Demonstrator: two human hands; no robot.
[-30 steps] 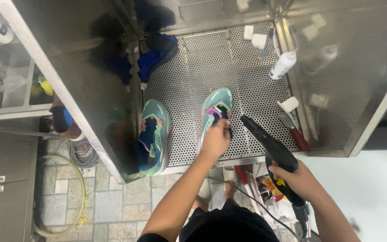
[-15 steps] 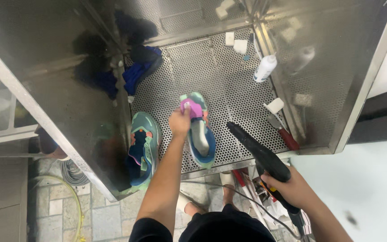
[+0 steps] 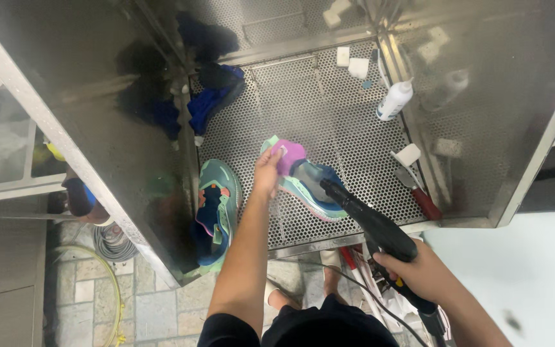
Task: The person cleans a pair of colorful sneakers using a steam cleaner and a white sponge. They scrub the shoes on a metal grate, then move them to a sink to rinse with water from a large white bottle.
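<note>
Perforated tray [image 3: 329, 109], sneaker [image 3: 306, 183] mid-floor

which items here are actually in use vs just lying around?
In use: teal sneaker with pink heel, gripped by left hand; black spray gun in right hand.

Lying about: second teal sneaker, white squeeze bottle, blue cloth, red-handled brush, white sponge blocks.

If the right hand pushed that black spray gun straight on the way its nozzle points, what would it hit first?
Most likely the teal shoe held by the left hand: the black spray gun in the right hand points at it, though depth is unclear.
</note>
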